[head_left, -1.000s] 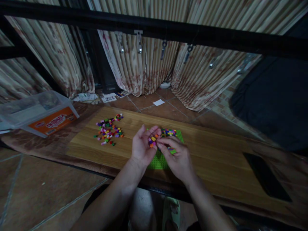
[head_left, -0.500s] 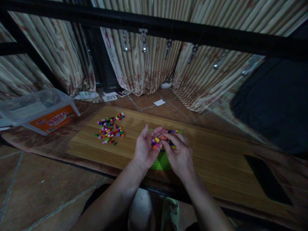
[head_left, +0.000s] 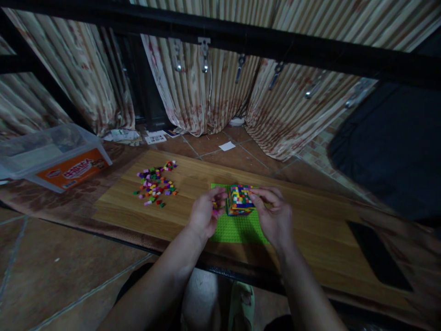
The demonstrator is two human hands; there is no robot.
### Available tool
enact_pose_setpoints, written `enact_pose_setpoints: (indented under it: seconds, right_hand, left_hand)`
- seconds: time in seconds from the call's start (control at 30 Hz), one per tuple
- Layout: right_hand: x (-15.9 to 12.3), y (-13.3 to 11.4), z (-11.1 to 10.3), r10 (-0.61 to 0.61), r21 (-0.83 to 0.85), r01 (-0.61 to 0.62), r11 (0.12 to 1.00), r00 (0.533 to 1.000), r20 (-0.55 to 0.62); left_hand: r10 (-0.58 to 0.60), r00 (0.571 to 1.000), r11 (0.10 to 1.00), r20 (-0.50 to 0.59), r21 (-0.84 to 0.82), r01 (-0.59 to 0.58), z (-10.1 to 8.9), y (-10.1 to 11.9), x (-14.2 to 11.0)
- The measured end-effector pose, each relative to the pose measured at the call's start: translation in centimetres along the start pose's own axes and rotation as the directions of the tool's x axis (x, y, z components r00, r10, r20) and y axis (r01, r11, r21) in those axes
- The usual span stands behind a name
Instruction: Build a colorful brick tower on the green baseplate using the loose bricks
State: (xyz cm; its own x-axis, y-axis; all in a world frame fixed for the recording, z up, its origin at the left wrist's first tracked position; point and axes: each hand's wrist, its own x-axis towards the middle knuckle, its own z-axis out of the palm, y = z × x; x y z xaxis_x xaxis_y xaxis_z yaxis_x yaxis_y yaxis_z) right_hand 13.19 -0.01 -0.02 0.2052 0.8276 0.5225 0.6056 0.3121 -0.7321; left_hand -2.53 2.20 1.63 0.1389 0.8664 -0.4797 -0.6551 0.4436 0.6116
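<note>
A block built from many coloured building bricks [head_left: 240,200] stands on the green baseplate [head_left: 237,230]. My left hand [head_left: 204,211] is beside its left side, curled as a cup around several loose small bricks [head_left: 215,210], partly hidden by the fingers. My right hand [head_left: 274,209] is at the block's top right edge, with thumb and forefinger pinched together. A small brick appears to be between these fingertips, at the block's top; the fingers mostly cover it. The block's right side is hidden behind this hand.
Loose coloured bricks [head_left: 156,186] lie scattered on the left of the wooden board [head_left: 310,230]. A clear plastic box [head_left: 62,156] with an orange label stands farther left. At the right end lies a flat black object [head_left: 379,255]. A dark rail [head_left: 220,23] with hooks crosses above.
My right hand has moved right, from over my left palm to the top of the block. My left hand has shifted slightly left and curled, uncovering the block and baseplate.
</note>
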Motion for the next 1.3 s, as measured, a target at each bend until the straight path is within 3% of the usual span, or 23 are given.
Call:
enact_pose_setpoints:
  seconds: [0.3, 0.63, 1.0, 1.3]
  right_hand:
    - [-0.1, 0.1, 0.7, -0.124, -0.142, 0.140, 0.980, 0.985, 0.118]
    - [-0.2, 0.6, 0.9, -0.206, -0.225, 0.239, 0.945, 0.965, 0.163]
    - [0.2, -1.0, 0.9, -0.222, -0.413, 0.339, 0.845, 0.926, 0.305]
    - [0.4, -1.5, 1.5, -0.189, -0.491, 0.319, 0.811, 0.937, 0.295]
  left_hand:
    - [0.072, 0.997, 0.965, 0.031, 0.250, -0.078, 0.0, -1.1, 0.2]
    - [0.096, 0.995, 0.922, 0.035, 0.373, -0.102, 0.2, -2.0, 0.8]
    - [0.200, 0.979, 0.906, 0.033, 0.375, -0.198, 0.4, -2.7, 1.3]
    - [0.221, 0.975, 0.892, 0.032, 0.397, -0.216, 0.6, -2.7, 1.4]
